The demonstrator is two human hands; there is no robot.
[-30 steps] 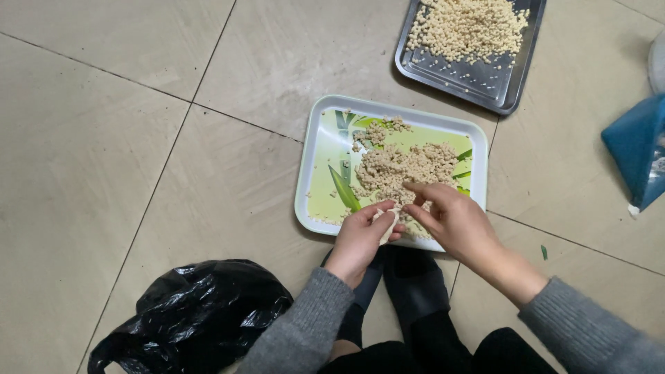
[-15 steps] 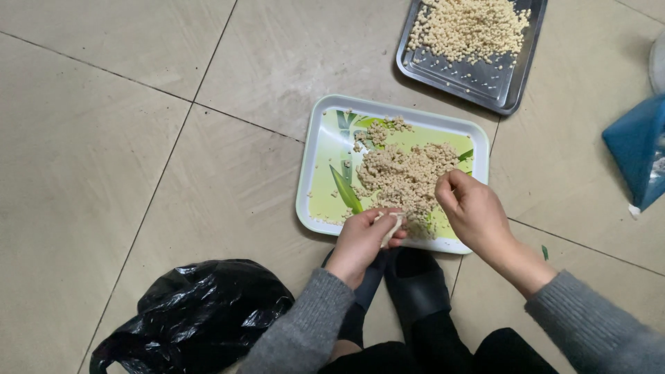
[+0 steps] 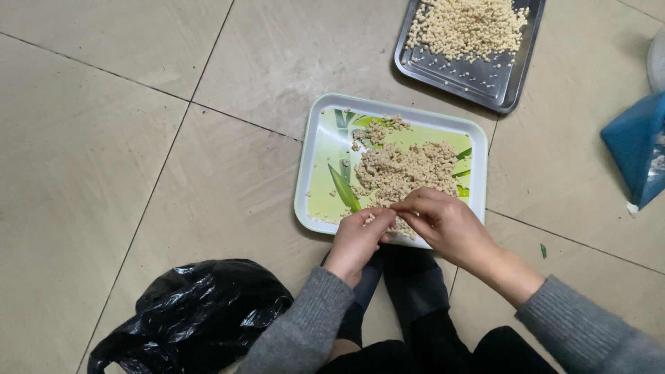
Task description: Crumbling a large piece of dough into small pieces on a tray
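- Pale beige, crumbly kernels lay heaped in the middle and right part of a rectangular tray with a white rim and a light green floor printed with darker green leaves.
- The tray rested flat on the tiled floor, straight in front of the person, its near edge just above the dark shoes.
- The left hand hovered at the tray's near rim, fingers curled in and pinched on a small pale piece; what exactly it was could not be told.
- The right hand lay beside it over the near edge of the heap, fingertips drawn together and meeting those of the left hand, so both hands were closed around the same small bit.
- Both wrists came out of grey knitted sleeves.
- Farther off, at the top right, a grey metal tray sat on the floor, well apart from the green one, its far half covered with cleaner, rounder pale kernels.
- A crumpled, glossy black plastic bag lay on the floor at the lower left, just beside the left sleeve.
- A blue plastic bag showed at the right edge, partly cut off.
- A tiny green scrap lay on a tile to the right of the right hand.
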